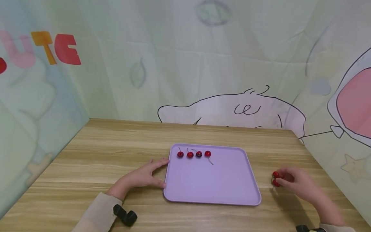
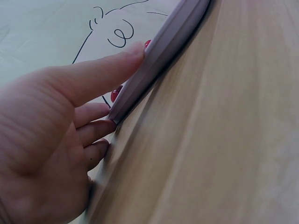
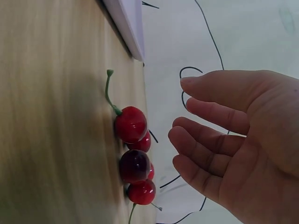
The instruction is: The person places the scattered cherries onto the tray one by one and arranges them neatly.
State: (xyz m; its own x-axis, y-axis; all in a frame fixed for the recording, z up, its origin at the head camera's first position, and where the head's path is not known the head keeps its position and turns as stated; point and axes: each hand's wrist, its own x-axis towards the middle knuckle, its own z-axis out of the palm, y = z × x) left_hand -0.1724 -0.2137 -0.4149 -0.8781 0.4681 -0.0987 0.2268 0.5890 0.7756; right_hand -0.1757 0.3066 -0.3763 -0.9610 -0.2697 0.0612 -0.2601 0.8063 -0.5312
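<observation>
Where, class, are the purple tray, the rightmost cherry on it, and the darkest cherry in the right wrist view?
Purple tray (image 1: 213, 181): head view, on its bare floor.
Rightmost cherry on the tray (image 1: 207, 153): head view, on its red body.
Darkest cherry (image 3: 134, 166): right wrist view, on its round body.

A tray (image 1: 213, 180) is lying on the table (image 1: 87, 154), and a backdrop (image 1: 145, 80) is hanging behind. Four cherries (image 1: 190, 155) are forming a row along the tray's far edge — toward its left end. The left hand (image 1: 142, 175) is touching the tray's left edge; right of the tray, more cherries (image 3: 131, 125) are resting on the table — the right hand (image 1: 299, 183) is hovering just above them.
</observation>
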